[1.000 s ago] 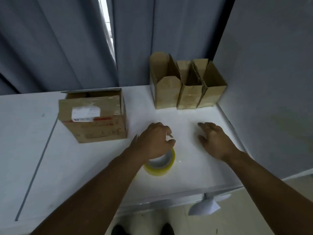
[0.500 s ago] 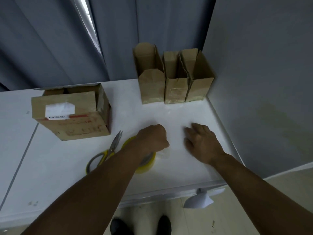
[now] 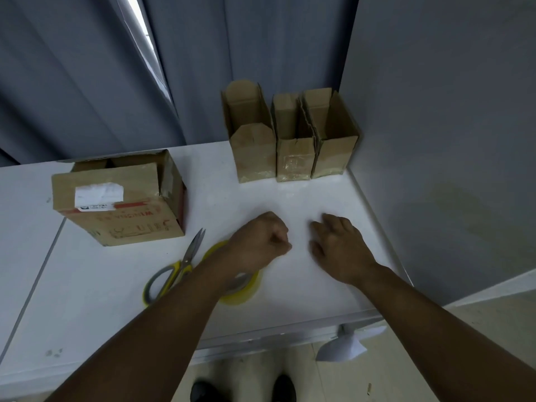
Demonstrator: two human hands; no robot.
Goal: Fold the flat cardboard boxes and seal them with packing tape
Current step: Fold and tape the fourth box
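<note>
A yellow roll of packing tape (image 3: pixel 243 294) lies flat on the white table (image 3: pixel 87 300), half hidden under my left wrist. My left hand (image 3: pixel 261 242) is curled into a fist just beyond the roll, thumb and forefinger pinched together, seemingly on the clear tape end. My right hand (image 3: pixel 339 248) rests palm down on the table to its right, fingers relaxed. Three small cardboard boxes (image 3: pixel 294 152) stand upright with open tops at the back right. A larger cardboard box (image 3: pixel 121 210) with a white label sits at the left.
Scissors (image 3: pixel 177 271) with yellow-grey handles lie left of the roll, blades pointing away from me. A grey wall (image 3: pixel 435 140) borders the table's right edge and a curtain (image 3: pixel 72 82) hangs behind. A scrap of white paper (image 3: pixel 342 346) hangs below the front edge.
My left hand has slid off the top of the roll toward the right and closed into a fist. The scissors have come into view. My right hand has stayed put.
</note>
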